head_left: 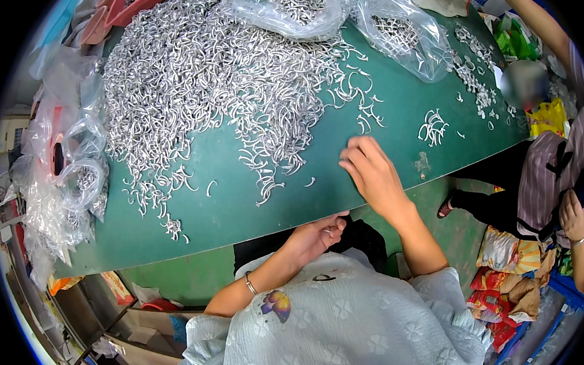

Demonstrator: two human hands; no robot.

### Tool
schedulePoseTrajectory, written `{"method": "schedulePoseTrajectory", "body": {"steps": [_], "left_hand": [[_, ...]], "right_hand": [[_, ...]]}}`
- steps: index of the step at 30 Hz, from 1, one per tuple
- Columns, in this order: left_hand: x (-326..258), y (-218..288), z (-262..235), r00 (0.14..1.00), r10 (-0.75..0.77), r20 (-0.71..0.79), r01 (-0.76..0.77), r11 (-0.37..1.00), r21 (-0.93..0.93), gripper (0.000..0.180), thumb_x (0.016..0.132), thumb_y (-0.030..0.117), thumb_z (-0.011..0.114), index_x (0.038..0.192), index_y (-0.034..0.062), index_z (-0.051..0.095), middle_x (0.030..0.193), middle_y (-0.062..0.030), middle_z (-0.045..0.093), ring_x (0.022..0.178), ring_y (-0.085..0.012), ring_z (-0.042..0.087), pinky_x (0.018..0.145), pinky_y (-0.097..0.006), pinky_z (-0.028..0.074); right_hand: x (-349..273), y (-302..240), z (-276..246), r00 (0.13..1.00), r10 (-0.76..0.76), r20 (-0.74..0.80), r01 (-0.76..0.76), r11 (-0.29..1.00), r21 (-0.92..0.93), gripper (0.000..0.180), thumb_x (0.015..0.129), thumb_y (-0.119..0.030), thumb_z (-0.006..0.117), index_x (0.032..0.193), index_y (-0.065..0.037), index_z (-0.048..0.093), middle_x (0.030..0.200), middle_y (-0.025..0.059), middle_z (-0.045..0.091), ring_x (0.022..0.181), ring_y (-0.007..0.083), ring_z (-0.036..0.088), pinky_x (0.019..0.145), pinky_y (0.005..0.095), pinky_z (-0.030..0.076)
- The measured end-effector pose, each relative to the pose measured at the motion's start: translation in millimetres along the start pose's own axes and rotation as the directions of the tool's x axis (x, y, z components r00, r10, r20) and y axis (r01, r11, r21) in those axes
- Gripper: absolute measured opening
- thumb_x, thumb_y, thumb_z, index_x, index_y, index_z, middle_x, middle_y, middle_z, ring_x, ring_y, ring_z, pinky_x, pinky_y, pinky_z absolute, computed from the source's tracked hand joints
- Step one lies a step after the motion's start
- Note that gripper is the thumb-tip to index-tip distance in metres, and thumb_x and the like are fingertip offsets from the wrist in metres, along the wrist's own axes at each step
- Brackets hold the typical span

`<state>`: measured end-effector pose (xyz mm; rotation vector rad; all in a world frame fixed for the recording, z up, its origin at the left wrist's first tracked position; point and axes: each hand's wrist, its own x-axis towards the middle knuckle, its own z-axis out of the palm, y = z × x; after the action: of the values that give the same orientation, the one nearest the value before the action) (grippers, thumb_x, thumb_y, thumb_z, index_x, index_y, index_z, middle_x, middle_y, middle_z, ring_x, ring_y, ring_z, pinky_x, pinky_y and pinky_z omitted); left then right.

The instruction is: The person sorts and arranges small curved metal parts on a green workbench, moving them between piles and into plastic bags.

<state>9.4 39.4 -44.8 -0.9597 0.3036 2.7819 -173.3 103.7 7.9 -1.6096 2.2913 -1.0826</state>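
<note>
A large heap of small curved silver metal pieces covers the far left and middle of the green table. Over the bare tabletop, right of the heap, hovers my right hand, its fingers loosely bent and apart, with nothing visible in them. My left hand is at the near table edge, palm partly up, fingers curled toward the thumb. Whatever it pinches is too small to make out. A single curved piece lies between the heap and my right hand. Farther right sits a small cluster of curved pieces.
Two clear plastic bags of metal pieces, one beside the other, stand at the back. Red scoops lie far left, above crumpled plastic bags. Small parts lie back right. Another person in a striped top is at right.
</note>
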Motion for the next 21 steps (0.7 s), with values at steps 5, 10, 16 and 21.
{"method": "schedulePoseTrajectory", "body": {"steps": [5,10,16,21], "left_hand": [[4.6,-2.8,-7.1,1.000,0.015,0.026,-0.014,0.999,-0.039,0.021,0.097,0.013,0.056,0.109,-0.0028,0.061,0.087,-0.0041,0.058,0.074,-0.0105,0.053,0.064,-0.024,0.044],[5.3,-2.3,-0.4,1.000,-0.007,0.027,0.006,1.000,0.017,0.020,0.096,0.008,0.055,0.111,-0.0037,0.061,0.089,-0.0053,0.059,0.076,-0.0114,0.054,0.068,-0.026,0.046],[6.6,-3.2,4.0,0.996,-0.007,0.085,-0.003,0.992,0.122,0.023,0.095,0.004,0.053,0.115,-0.0056,0.061,0.096,-0.0094,0.062,0.084,-0.0147,0.059,0.076,-0.028,0.051],[7.8,0.8,7.5,0.997,-0.029,0.067,0.022,0.995,0.096,0.026,0.096,0.007,0.052,0.118,-0.0049,0.059,0.099,-0.0098,0.063,0.087,-0.0163,0.061,0.083,-0.031,0.053]], "right_hand": [[-19.2,9.1,-33.3,0.995,0.099,0.001,-0.099,0.994,-0.049,0.016,0.080,-0.006,0.070,0.091,-0.002,0.059,0.095,0.0120,0.054,0.088,0.0328,0.058,0.072,0.0418,0.048],[0.6,10.2,-29.6,0.979,0.117,-0.166,-0.142,0.979,-0.146,0.019,0.078,-0.008,0.072,0.090,-0.001,0.060,0.093,0.0120,0.054,0.087,0.0325,0.056,0.073,0.0412,0.046],[26.0,11.5,-4.0,0.972,0.051,-0.231,-0.133,0.924,-0.358,0.014,0.077,-0.007,0.070,0.084,-0.001,0.060,0.090,0.0101,0.053,0.086,0.0285,0.051,0.073,0.0397,0.039],[3.0,-3.7,-11.9,0.998,0.028,-0.059,-0.040,0.976,-0.212,0.012,0.077,-0.007,0.069,0.082,-0.003,0.060,0.088,0.0088,0.052,0.085,0.0280,0.050,0.074,0.0391,0.039]]}}
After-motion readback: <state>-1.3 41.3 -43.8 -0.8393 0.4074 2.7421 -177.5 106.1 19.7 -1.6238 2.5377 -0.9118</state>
